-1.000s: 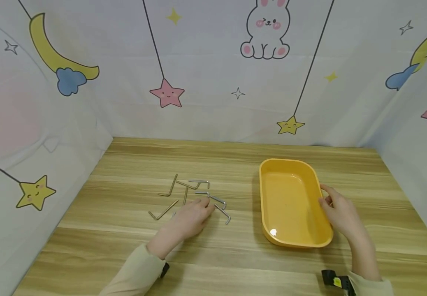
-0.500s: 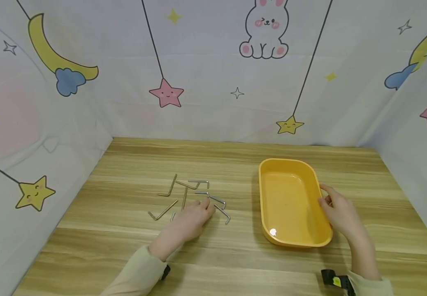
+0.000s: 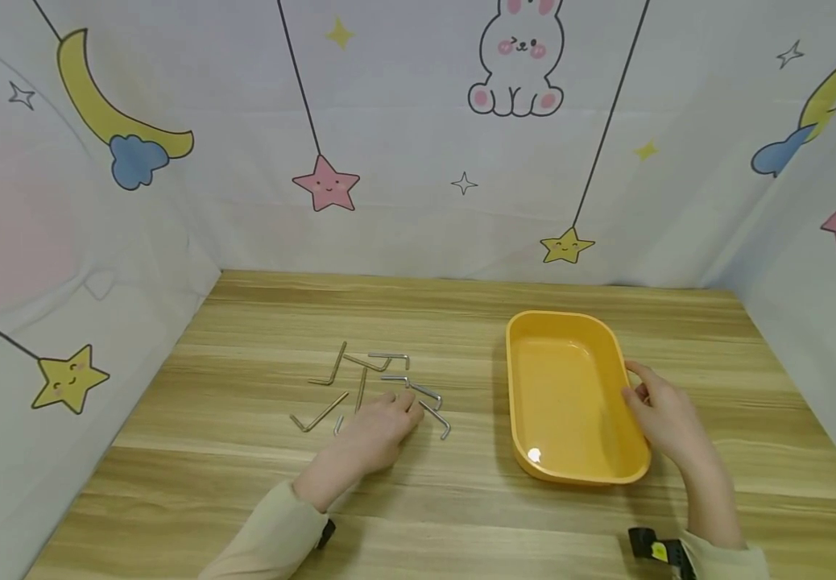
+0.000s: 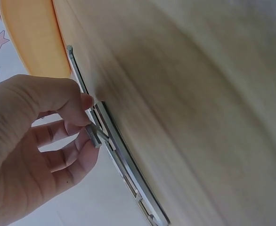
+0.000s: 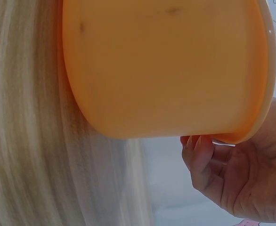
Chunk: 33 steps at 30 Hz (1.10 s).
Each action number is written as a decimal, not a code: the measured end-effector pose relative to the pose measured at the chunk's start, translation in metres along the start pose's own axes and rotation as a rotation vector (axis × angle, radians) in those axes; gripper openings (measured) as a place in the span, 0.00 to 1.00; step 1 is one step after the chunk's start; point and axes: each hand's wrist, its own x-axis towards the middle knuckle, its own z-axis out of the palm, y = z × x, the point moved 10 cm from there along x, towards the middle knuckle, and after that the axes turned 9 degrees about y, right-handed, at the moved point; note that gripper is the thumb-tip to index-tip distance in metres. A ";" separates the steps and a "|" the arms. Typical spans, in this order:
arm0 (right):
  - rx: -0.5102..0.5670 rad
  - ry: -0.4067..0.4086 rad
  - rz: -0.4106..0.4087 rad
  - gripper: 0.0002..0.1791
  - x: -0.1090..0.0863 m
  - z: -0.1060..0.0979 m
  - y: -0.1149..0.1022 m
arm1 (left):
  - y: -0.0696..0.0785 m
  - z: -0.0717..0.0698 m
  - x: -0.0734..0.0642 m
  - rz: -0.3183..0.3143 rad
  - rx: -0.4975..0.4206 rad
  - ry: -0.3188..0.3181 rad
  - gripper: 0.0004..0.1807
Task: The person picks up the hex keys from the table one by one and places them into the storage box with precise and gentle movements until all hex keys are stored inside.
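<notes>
while the right hand [image 3: 660, 415] grips the yellow tray's [image 3: 570, 322] rim, steadying it, the left hand [image 3: 374, 431] pinches a hex key [image 4: 96, 135] off the table [image 3: 461, 515].

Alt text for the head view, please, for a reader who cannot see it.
A left hand pinches one of several hex keys scattered on a wooden table, while the right hand holds the rim of an empty yellow tray. A cartoon-print cloth backdrop surrounds the table.

By the left hand [image 3: 374, 435]: thin shiny metal hex keys [image 3: 389, 379] on a smooth wood table [image 3: 461, 499]. By the right hand [image 3: 660, 419]: glossy yellow plastic tray [image 3: 570, 322]. Soft cloth walls [image 3: 389, 121] w/ pics behind.
</notes>
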 end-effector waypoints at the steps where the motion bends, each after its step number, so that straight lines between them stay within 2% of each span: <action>1: -0.001 0.000 0.001 0.26 0.000 0.000 0.000 | 0.000 0.000 0.000 0.003 0.003 0.004 0.11; 11: 0.001 0.003 0.008 0.26 -0.001 -0.002 -0.001 | 0.002 -0.008 0.002 0.008 0.026 0.023 0.08; 16: 0.019 0.000 0.012 0.26 -0.001 -0.002 0.000 | 0.001 -0.011 0.002 -0.020 0.028 0.013 0.11; 26: 0.036 0.014 -0.007 0.25 0.000 -0.002 -0.001 | -0.006 -0.016 0.003 -0.097 0.029 0.036 0.16; 33: 0.033 0.020 -0.012 0.25 0.000 -0.002 -0.001 | -0.009 -0.027 0.002 -0.125 0.075 0.086 0.17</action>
